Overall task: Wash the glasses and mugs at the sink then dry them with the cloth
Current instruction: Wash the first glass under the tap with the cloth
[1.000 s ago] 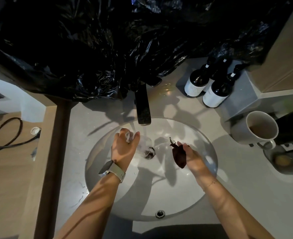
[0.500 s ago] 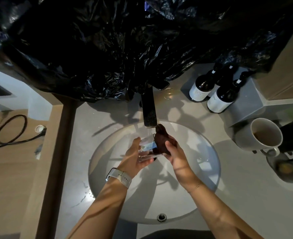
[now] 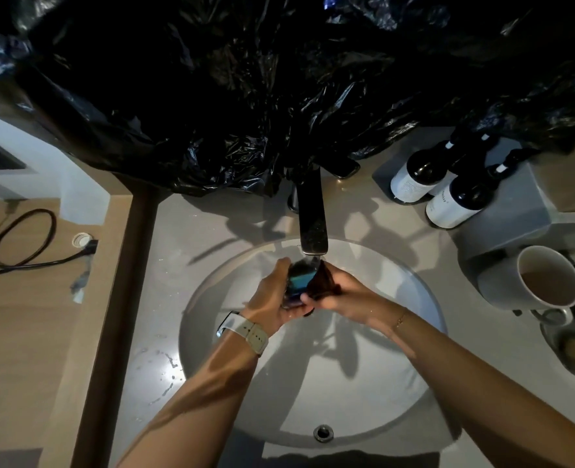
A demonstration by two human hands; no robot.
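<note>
Over the sink (image 3: 414, 383), right under the tap (image 3: 311, 217), the left hand (image 3: 272, 300) wrapped its grip around the glass (image 3: 300, 280). The right hand (image 3: 343, 293) clutched a dark cloth (image 3: 323, 280) against it. A mug (image 3: 546, 282) sat at the counter's right edge.

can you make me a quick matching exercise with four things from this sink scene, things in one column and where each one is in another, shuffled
Things:
1. glass
2. dark cloth
3. white mug
4. black cable

Places:
A. on the wooden surface at far left
B. in the left hand, under the tap
C. on the counter right of the basin
D. in the right hand, against the glass

Pairs: 1-B, 2-D, 3-C, 4-A
</note>
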